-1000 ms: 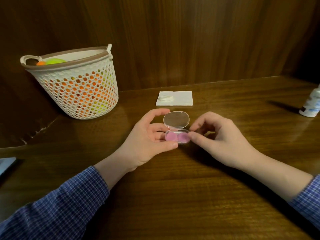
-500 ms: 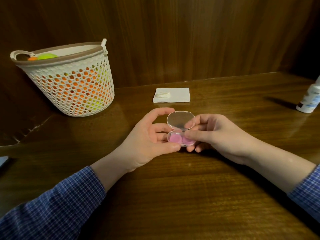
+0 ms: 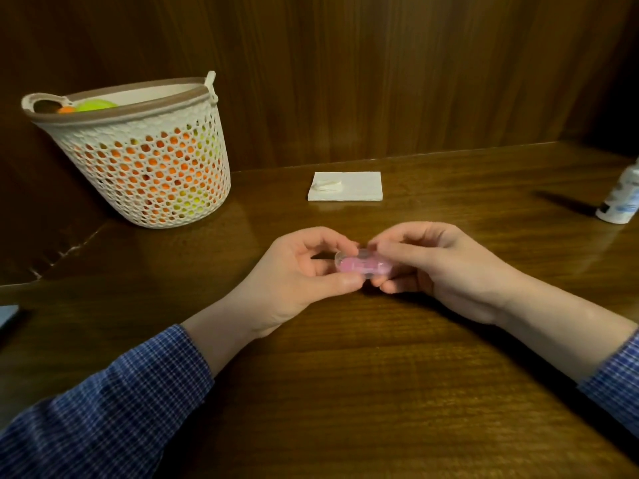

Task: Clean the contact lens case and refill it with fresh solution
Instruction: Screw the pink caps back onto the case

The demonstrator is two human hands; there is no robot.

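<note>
A small clear contact lens case (image 3: 361,265) with a pink inside sits between both hands just above the wooden table (image 3: 345,392). Its clear lid lies down over the pink base. My left hand (image 3: 297,274) pinches the case's left end between thumb and fingers. My right hand (image 3: 432,264) grips its right end, forefinger on top of the lid. A white solution bottle (image 3: 620,198) stands at the far right edge, partly cut off. A folded white tissue (image 3: 349,186) with a small white pad (image 3: 326,184) on it lies behind the hands.
A white perforated basket (image 3: 148,160) with orange and green things inside stands at the back left. A dark wooden wall runs behind the table. A pale flat object (image 3: 7,314) shows at the left edge.
The clear lid, upright a second ago, has come down over the pink base. My right hand moved in from the side and now grips the case's right end.
</note>
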